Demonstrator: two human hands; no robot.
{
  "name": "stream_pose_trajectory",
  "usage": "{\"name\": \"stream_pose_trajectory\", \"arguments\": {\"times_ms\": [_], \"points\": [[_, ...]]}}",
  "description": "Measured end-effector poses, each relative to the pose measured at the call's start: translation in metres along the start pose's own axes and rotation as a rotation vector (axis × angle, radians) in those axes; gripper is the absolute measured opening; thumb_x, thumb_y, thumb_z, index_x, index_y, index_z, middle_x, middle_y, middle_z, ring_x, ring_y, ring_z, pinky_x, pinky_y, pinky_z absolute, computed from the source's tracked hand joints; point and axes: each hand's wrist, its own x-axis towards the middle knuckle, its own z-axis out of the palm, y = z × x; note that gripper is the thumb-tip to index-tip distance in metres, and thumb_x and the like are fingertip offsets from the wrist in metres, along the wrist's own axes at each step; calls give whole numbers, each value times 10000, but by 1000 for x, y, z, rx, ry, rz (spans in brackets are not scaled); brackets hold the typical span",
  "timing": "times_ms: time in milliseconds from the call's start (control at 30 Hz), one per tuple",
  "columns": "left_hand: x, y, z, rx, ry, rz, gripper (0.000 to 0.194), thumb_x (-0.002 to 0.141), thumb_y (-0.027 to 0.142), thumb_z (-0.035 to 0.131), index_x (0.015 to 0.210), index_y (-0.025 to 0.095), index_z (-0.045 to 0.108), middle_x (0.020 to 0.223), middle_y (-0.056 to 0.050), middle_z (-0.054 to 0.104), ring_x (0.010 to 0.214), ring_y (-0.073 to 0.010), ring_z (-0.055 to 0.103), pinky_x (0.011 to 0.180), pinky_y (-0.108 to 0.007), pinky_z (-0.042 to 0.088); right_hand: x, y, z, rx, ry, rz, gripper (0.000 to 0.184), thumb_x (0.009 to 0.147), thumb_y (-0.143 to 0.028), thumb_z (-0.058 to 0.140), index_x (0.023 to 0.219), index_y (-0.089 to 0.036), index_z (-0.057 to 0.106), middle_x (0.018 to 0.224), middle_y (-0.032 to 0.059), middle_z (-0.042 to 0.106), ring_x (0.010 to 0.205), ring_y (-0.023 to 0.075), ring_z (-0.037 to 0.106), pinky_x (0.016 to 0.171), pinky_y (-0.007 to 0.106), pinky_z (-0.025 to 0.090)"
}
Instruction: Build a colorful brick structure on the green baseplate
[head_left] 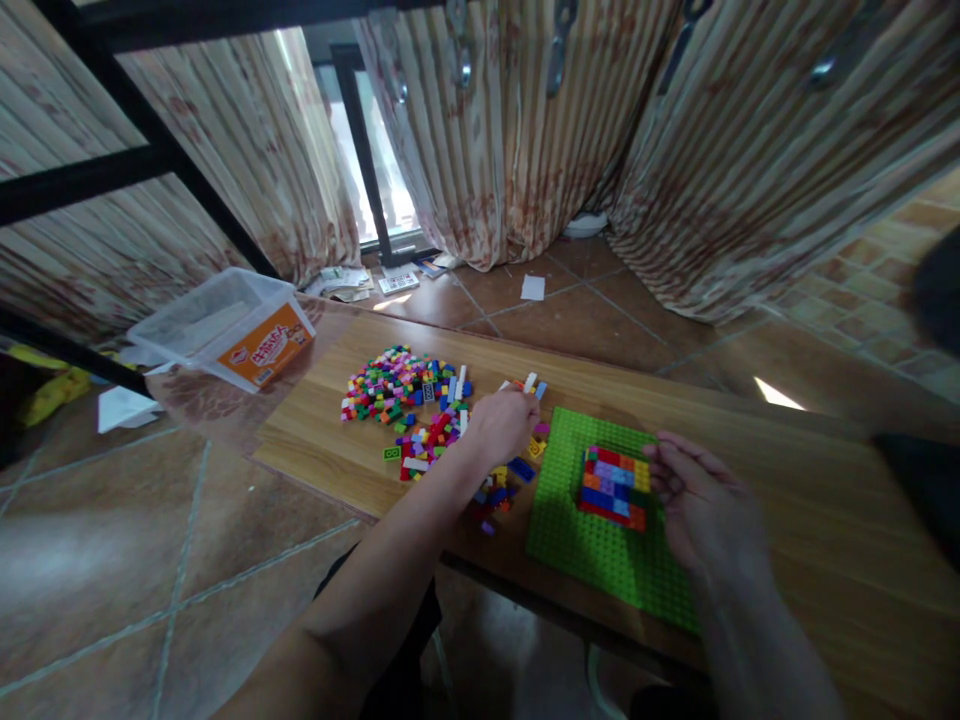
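Note:
My left hand (504, 422) reaches over loose toy bricks (439, 430) on the table, its fingers bunched and pointing down. Whatever lies under those fingertips is hidden by the hand. A green baseplate (562, 520) lies to the right of the bricks. On it stands a low, roughly square block of joined bricks (615, 487) in red, blue, purple, yellow and orange. My right hand (701, 495) is at the right side of this block, above the baseplate, with fingers curled together close to its yellow corner. Any brick between them is too small to make out.
A large multicoloured brick pile (390, 385) spreads over the left of the wooden table (315, 430). Beyond its left end stands a clear plastic bin (217, 325) with an orange label. Papers (341, 282) lie on the tiled floor near the curtains (480, 130). Black metal bars (161, 155) cross the upper left.

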Motion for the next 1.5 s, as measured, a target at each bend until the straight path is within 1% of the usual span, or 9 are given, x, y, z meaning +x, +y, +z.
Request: {"name": "stream_pose_trajectory", "arguments": {"times_ms": [333,400,500,567,667,767,833,1100,1500], "points": [[1,3,-4,-5,62,-48,226,881,153,488,924,169,709,970,-101,691,853,-219,669,806,-324,525,0,1,-1,-8,-22,-33,229,605,-257,818,807,-184,737,722,-8,700,602,61,619,521,143,475],[2,3,-4,-98,125,-35,210,877,158,501,908,161,709,955,-93,696,822,-199,659,793,-311,519,0,-1,0,-3,-9,-23,245,588,-259,828,799,-180,733,707,-6,699,592,60,612,517,140,468],[1,6,-2,-429,142,32,152,850,158,555,862,149,706,851,-50,701,761,-150,634,743,-255,506,-2,-3,3,3,13,2,260,563,-262,837,786,-181,733,684,-6,700,571,57,597,510,138,460],[-2,12,1,-714,78,55,117,830,159,589,845,135,702,765,-22,688,703,-117,613,679,-214,490,-2,-4,4,4,18,-1,257,555,-265,838,776,-185,734,673,-7,699,563,59,591,497,140,453],[-10,24,6,-1035,-101,-2,115,820,173,615,863,120,707,686,-1,665,619,-85,587,596,-182,469,-2,-3,5,-4,11,-20,243,564,-274,830,772,-191,738,665,-5,696,550,70,585,472,155,444],[-17,35,9,-1206,-278,-94,109,803,165,636,859,116,716,651,7,659,570,-70,580,574,-174,483,-1,-2,4,-16,1,-36,253,572,-286,829,789,-191,740,671,-3,696,543,74,581,470,167,445],[-19,39,10,-1276,-329,-141,88,782,143,653,836,114,717,647,8,663,562,-66,586,587,-175,500,0,-1,4,-18,3,-41,264,571,-295,831,795,-189,740,679,-2,698,543,73,579,473,168,442],[-15,40,13,-1334,-331,-248,114,794,75,619,829,122,718,645,13,674,590,-70,619,637,-182,509,0,-1,4,-12,5,-33,273,576,-307,833,799,-185,732,682,-1,697,545,71,574,485,175,423],[-15,43,20,-1331,-323,-267,54,757,57,682,790,100,685,629,19,661,551,-68,598,586,-184,491,-1,-3,7,5,26,-12,274,545,-284,834,783,-186,739,666,-3,698,546,66,560,485,164,422]]}}
